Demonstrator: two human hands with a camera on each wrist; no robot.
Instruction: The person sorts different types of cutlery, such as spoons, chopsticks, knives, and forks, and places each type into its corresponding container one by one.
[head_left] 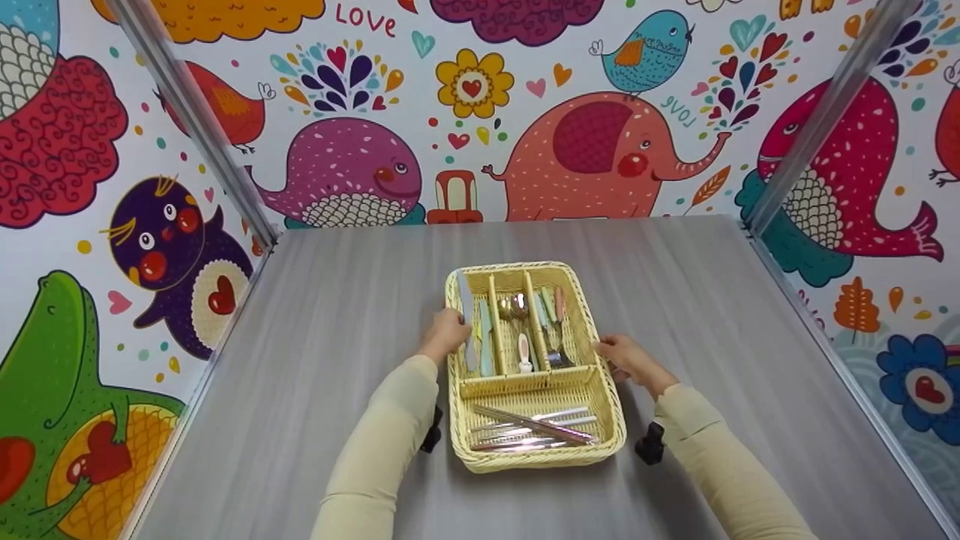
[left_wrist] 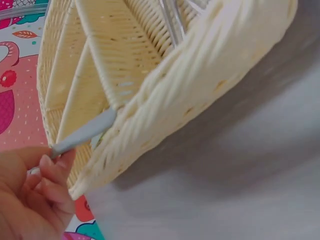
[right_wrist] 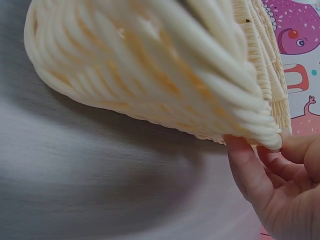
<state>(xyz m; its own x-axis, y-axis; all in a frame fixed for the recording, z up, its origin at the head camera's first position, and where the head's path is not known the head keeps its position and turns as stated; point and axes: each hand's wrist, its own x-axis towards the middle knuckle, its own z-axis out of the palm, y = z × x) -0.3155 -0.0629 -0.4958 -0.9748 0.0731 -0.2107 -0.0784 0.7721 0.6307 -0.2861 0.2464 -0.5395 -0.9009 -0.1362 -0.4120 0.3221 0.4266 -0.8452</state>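
Observation:
A cream wicker cutlery basket (head_left: 540, 381) with dividers is held between both hands over the grey table. My left hand (head_left: 444, 334) grips its left rim, the thumb reaching inside. In the left wrist view a long blue-grey handle (left_wrist: 87, 131) lies along that rim, its end at the thumb. My right hand (head_left: 634, 361) pinches the right rim; the right wrist view shows the thumb and fingers (right_wrist: 247, 167) around the woven edge. Spoons (head_left: 517, 306), pastel-handled cutlery (head_left: 551, 306) and a white rabbit-shaped handle (head_left: 524, 352) fill the narrow sections. Metal sticks (head_left: 532, 424) lie crossed in the front section.
The grey tabletop (head_left: 330, 322) surrounds the basket. Cartoon-printed walls (head_left: 465, 150) stand behind and at both sides, with metal posts (head_left: 199, 127) at the corners. Black wrist devices (head_left: 649, 444) hang beside the forearms.

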